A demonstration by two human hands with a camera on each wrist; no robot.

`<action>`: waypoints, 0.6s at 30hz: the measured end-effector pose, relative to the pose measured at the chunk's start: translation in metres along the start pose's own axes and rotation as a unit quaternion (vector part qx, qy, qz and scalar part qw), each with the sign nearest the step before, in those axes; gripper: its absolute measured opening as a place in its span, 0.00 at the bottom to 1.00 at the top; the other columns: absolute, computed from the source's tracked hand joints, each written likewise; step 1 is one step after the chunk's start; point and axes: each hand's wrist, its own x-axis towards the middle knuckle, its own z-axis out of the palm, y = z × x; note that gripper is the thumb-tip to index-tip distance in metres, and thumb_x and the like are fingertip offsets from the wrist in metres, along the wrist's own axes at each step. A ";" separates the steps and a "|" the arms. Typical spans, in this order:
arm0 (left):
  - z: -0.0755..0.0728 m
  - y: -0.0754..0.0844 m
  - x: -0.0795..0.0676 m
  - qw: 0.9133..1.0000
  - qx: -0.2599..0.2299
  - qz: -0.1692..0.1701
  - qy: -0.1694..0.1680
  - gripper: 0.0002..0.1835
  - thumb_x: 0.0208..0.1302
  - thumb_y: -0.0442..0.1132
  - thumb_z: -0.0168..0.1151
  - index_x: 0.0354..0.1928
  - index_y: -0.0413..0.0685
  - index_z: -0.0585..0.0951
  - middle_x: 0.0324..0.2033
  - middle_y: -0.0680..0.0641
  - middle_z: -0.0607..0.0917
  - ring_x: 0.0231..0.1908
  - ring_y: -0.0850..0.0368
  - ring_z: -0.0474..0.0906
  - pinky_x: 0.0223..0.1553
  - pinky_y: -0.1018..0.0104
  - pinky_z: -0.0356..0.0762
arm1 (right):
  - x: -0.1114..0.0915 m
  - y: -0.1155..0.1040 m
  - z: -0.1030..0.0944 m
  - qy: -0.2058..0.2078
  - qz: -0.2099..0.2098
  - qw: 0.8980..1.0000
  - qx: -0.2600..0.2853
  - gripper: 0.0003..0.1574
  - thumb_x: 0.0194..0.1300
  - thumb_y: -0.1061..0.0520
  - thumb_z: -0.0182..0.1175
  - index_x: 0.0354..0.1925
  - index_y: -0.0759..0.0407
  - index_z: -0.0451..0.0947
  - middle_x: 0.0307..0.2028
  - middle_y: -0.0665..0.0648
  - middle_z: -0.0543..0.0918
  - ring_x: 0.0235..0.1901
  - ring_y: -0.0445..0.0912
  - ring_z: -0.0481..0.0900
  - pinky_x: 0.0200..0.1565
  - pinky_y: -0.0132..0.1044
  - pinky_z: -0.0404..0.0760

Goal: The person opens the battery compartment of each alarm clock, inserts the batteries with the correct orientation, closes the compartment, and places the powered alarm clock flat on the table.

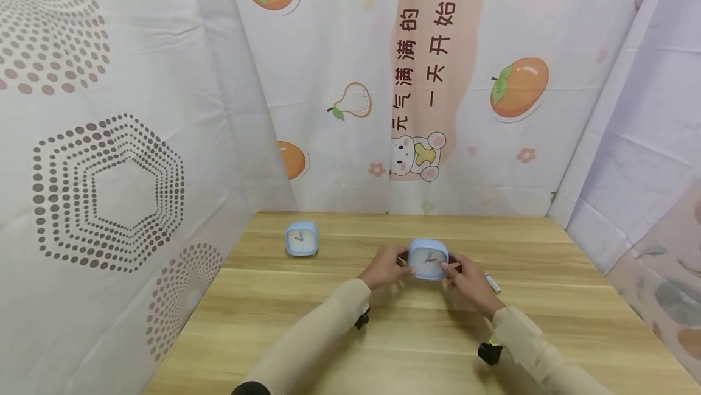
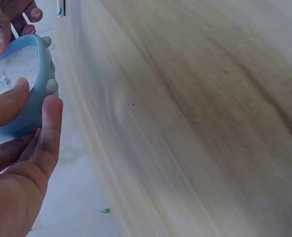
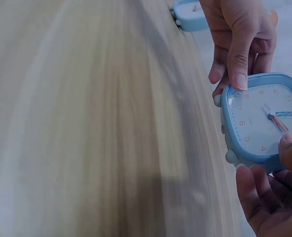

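Both hands hold a light blue alarm clock [image 1: 428,260] upright, its white dial toward the head camera. The left hand [image 1: 385,268] grips its left side, and the right hand [image 1: 472,284] grips its right side. In the left wrist view, the left thumb [image 2: 12,102] presses on the front of the clock [image 2: 46,69], with the other fingers behind and below. Numerals and a reddish hand show on the dial [image 3: 264,121] in the right wrist view, where both thumbs lie at the front edge. Small round feet stick out of the clock's underside.
A second light blue alarm clock [image 1: 302,239] stands at the back left of the wooden table [image 1: 328,310]. A small white cylinder, like a battery [image 1: 493,283], lies just right of the right hand. Printed curtains [image 1: 339,48] hang behind and along both sides.
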 end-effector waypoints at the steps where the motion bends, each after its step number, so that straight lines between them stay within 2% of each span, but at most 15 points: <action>1: 0.001 -0.001 0.002 1.000 -0.002 -0.002 0.003 0.22 0.64 0.36 0.74 0.58 0.36 0.82 0.42 0.48 0.87 0.38 0.63 0.83 0.41 0.70 0.82 | 0.002 0.001 0.000 0.001 0.001 1.000 -0.001 0.31 0.80 0.53 0.55 0.70 0.73 0.66 0.56 0.70 0.78 0.36 0.55 0.83 0.39 0.47 0.84; 7: 0.002 -0.008 0.013 0.999 -0.014 -0.017 0.032 0.24 0.64 0.36 0.74 0.60 0.35 0.81 0.43 0.47 0.87 0.38 0.61 0.83 0.41 0.68 0.82 | 0.020 -0.001 0.001 0.008 -0.008 1.000 0.010 0.30 0.80 0.56 0.55 0.70 0.73 0.66 0.56 0.71 0.78 0.37 0.57 0.83 0.38 0.47 0.85; 14: 0.006 -0.013 0.033 0.998 -0.028 -0.029 0.043 0.25 0.64 0.34 0.73 0.61 0.33 0.80 0.46 0.44 0.87 0.38 0.60 0.82 0.39 0.67 0.82 | 0.037 0.002 0.000 0.023 0.000 1.000 0.004 0.28 0.80 0.59 0.54 0.69 0.75 0.67 0.55 0.71 0.77 0.35 0.58 0.81 0.34 0.44 0.83; 18: 0.008 -0.015 0.044 0.997 -0.035 -0.036 0.051 0.25 0.64 0.32 0.73 0.61 0.31 0.79 0.47 0.42 0.87 0.39 0.57 0.83 0.39 0.66 0.83 | 0.049 0.005 -0.001 0.028 0.004 1.000 -0.005 0.29 0.80 0.57 0.54 0.70 0.73 0.67 0.55 0.70 0.78 0.36 0.58 0.81 0.33 0.42 0.81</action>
